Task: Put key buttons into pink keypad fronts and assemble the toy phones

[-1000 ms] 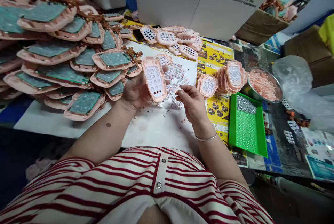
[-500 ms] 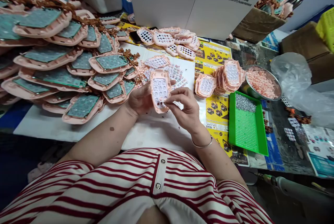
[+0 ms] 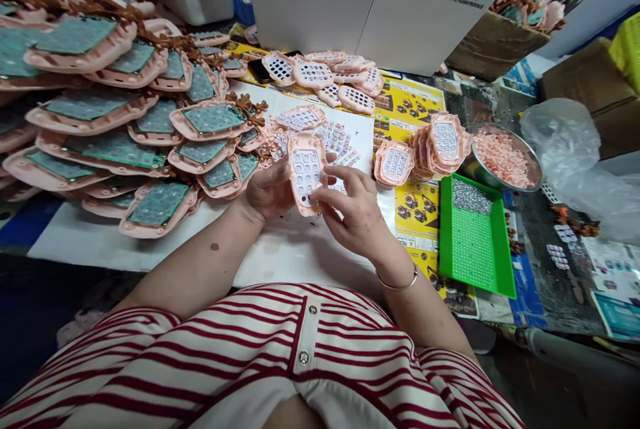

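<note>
My left hand grips a pink plastic shell from its left side, tilted up toward me. Rows of pale square keys fill most of its openings, and a dark hole shows near the lower end. The thumb and fingers of my right hand are closed at the shell's lower right. Whatever they pinch there is too small to make out. Just beyond the shell, small printed keys lie spread on the white sheet, beside another pink shell lying face down.
Pink shells with green circuit boards are piled at left. Stacked shells stand at right, near a metal bowl of small pink parts and a green tray holding screws. A large white carton blocks the back.
My right hand has shifted slightly, its fingers now pressed over the shell's bottom row. One of the dark holes there is now covered or filled. My left hand keeps its hold.
</note>
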A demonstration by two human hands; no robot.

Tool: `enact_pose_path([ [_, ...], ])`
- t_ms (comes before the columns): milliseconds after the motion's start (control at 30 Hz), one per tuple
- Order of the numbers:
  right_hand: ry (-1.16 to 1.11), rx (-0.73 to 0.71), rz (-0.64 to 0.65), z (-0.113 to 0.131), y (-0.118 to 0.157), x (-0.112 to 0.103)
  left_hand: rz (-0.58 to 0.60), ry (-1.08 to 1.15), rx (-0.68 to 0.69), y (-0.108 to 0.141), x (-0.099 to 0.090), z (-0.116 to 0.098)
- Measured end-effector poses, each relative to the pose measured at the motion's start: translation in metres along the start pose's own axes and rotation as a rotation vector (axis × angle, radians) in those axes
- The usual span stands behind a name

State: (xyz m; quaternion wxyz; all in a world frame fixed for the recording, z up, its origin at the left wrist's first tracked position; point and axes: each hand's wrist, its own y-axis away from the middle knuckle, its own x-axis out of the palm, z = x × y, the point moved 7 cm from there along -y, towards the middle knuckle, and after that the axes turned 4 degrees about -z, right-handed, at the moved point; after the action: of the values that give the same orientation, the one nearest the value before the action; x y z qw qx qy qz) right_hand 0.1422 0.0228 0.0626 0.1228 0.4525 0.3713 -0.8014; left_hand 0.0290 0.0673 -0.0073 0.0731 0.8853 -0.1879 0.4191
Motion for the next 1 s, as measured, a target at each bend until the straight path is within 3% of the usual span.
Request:
enact_pose_path([
  [133,-0.047,-0.022,0.003,0.003,0.000,0.000,0.009,0.024,-0.009,0.000,0.001,0.001],
  [267,-0.110,-0.010,-0.097,0.000,0.001,0.000,0.021,0.034,0.007,0.000,0.000,0.001],
  [400,0.023,0.080,-0.220,-0.004,0.005,0.000,0.017,-0.008,0.030,0.000,-0.003,0.001],
  [500,0.061,0.121,-0.234,-0.006,0.006,0.003,0.027,-0.083,0.053,0.001,-0.003,-0.001],
  [667,-0.048,0.332,-0.254,-0.024,0.011,0.004,0.053,-0.151,0.071,0.002,0.001,0.000],
  [800,-0.185,0.449,-0.262,-0.036,0.014,0.009,0.007,-0.159,0.077,0.000,0.001,-0.001],
  [1000,-0.199,0.260,-0.355,-0.023,0.011,0.005,-0.061,-0.097,0.021,0.000,-0.004,0.001],
])
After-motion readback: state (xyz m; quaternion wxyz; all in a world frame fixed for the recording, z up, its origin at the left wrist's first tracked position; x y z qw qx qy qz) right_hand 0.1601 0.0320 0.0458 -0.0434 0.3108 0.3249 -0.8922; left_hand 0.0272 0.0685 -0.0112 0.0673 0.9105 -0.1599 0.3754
